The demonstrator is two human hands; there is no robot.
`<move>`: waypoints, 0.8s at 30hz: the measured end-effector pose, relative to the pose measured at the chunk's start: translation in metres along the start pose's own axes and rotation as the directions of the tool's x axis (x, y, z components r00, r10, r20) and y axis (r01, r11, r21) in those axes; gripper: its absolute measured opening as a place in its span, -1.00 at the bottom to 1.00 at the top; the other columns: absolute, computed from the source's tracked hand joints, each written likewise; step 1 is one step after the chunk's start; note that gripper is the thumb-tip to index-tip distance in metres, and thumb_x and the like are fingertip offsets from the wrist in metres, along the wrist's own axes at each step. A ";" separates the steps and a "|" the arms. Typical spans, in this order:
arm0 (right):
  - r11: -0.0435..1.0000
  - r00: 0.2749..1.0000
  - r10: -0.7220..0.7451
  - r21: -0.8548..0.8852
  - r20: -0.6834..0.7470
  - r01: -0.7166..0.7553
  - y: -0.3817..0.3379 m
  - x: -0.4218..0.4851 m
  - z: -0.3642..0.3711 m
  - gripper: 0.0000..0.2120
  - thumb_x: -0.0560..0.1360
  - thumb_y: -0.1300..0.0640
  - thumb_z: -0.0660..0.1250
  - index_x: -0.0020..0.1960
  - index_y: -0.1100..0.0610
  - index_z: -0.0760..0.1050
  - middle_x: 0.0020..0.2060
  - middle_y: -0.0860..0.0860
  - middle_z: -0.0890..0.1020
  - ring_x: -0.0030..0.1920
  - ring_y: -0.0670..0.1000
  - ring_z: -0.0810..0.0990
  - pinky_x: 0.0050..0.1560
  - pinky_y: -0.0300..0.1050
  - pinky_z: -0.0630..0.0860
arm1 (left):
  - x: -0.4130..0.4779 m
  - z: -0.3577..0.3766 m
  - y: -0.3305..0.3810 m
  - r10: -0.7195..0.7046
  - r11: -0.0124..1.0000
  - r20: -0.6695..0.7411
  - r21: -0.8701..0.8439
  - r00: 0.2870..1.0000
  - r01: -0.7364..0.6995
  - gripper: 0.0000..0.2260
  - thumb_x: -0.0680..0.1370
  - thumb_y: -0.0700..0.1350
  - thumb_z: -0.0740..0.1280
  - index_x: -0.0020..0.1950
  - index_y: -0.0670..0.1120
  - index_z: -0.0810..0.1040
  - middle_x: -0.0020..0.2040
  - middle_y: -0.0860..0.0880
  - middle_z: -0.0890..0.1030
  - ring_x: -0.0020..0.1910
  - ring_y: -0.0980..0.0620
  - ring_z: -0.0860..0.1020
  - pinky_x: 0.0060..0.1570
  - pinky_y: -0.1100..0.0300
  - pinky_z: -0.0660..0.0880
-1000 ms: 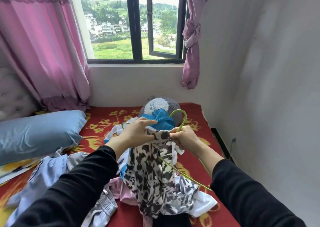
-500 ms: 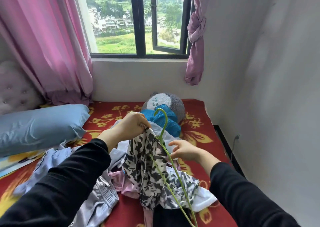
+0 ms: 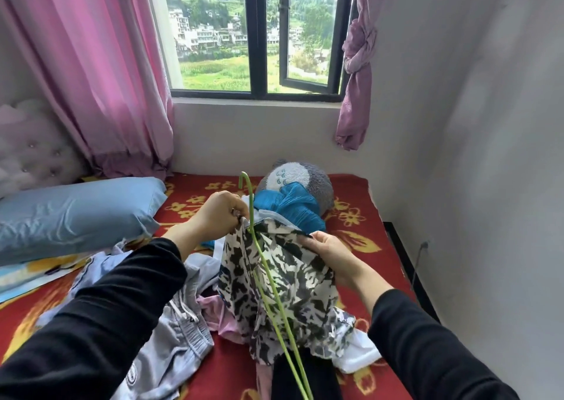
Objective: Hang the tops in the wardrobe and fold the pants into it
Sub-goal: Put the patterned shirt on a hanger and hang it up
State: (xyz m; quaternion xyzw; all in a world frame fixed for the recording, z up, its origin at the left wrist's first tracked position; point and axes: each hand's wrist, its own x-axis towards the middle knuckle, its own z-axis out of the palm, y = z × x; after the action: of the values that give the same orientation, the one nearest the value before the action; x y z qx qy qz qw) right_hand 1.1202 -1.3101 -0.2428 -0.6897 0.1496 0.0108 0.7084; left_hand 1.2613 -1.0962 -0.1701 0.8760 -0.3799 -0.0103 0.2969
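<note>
Your left hand is raised ahead of you, fingers curled, pinching the upper edge of the patterned top. Your right hand sits slightly lower, thumb pressed over that edge, gripping it. Both forearms, in black sleeves, extend forward and converge.
</note>
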 end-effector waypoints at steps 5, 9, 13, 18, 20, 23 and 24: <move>0.793 1.000 -0.018 -0.610 -0.015 0.005 0.004 -0.004 -0.016 -0.84 0.29 0.23 0.48 -0.18 0.26 0.57 -0.28 0.03 0.63 -0.28 -0.04 0.56 -0.21 -0.01 0.53 | 0.001 -0.004 -0.001 -0.012 1.000 -0.033 -0.001 0.999 0.012 -0.78 0.35 -0.41 0.35 -0.36 -0.11 0.63 -0.35 0.03 0.56 -0.34 0.08 0.46 -0.25 0.26 0.35; 0.587 0.958 -0.095 -0.793 -0.271 -0.166 0.021 -0.011 -0.034 -0.85 0.36 0.10 0.32 -0.36 0.09 0.45 -0.30 0.03 0.60 -0.23 0.08 0.59 -0.29 -0.08 0.44 | -0.002 -0.009 -0.005 -0.028 1.000 -0.081 -0.007 0.996 0.028 -0.77 0.40 -0.37 0.35 -0.33 -0.06 0.62 -0.33 0.08 0.54 -0.32 0.17 0.44 -0.28 0.29 0.34; 0.666 0.907 -0.030 -0.685 -0.420 -0.295 0.029 -0.017 -0.048 -0.89 0.38 0.21 0.27 -0.30 0.07 0.40 -0.26 0.09 0.60 -0.24 0.09 0.56 -0.30 -0.15 0.40 | -0.004 -0.010 -0.019 -0.076 0.996 -0.141 0.041 0.987 0.082 -0.74 0.41 -0.34 0.35 -0.31 0.02 0.62 -0.25 0.04 0.57 -0.24 0.04 0.50 -0.24 0.21 0.41; 0.977 0.850 0.192 0.013 -0.491 -0.213 0.022 -0.019 -0.044 -0.78 0.49 0.40 0.14 -0.09 0.21 0.54 -0.26 0.18 0.59 -0.41 0.08 0.56 -0.39 -0.12 0.50 | -0.012 -0.004 -0.031 -0.131 0.977 -0.204 0.139 0.970 0.161 -0.65 0.38 -0.36 0.25 -0.03 -0.04 0.69 -0.02 -0.07 0.64 0.01 -0.11 0.56 0.04 0.00 0.51; 0.969 0.839 0.245 0.136 -0.486 -0.205 0.019 -0.019 -0.037 -0.77 0.56 0.34 0.08 -0.03 0.21 0.51 -0.27 0.16 0.60 -0.51 0.02 0.54 -0.48 -0.17 0.47 | -0.014 -0.001 -0.033 -0.154 0.972 -0.230 0.138 0.961 0.189 -0.62 0.37 -0.35 0.25 0.04 -0.04 0.68 0.02 -0.09 0.67 0.04 -0.13 0.58 0.06 -0.01 0.53; 0.960 0.787 0.275 0.202 -0.552 -0.193 0.018 -0.017 -0.030 -0.78 0.62 0.27 0.03 -0.03 0.21 0.45 -0.32 0.11 0.51 -0.51 -0.02 0.45 -0.60 -0.27 0.34 | -0.015 0.003 -0.035 -0.159 0.974 -0.217 0.123 0.963 0.188 -0.61 0.37 -0.35 0.24 0.07 -0.03 0.66 0.01 -0.11 0.68 0.03 -0.15 0.60 0.04 -0.02 0.54; 0.961 0.765 0.273 0.205 -0.583 -0.187 0.018 -0.015 -0.029 -0.78 0.62 0.27 0.03 -0.03 0.23 0.44 -0.32 0.10 0.49 -0.49 -0.02 0.44 -0.62 -0.27 0.32 | -0.015 0.004 -0.033 -0.152 0.978 -0.210 0.113 0.966 0.178 -0.62 0.38 -0.35 0.24 0.06 -0.03 0.66 -0.01 -0.10 0.68 0.01 -0.14 0.61 0.03 -0.01 0.55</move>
State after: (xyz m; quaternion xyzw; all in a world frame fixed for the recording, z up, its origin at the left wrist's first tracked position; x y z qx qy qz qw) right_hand 1.0958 -1.3345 -0.2568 -0.5835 0.4521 -0.1336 0.6613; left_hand 1.2713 -1.0705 -0.1944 0.9187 -0.2738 0.0780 0.2738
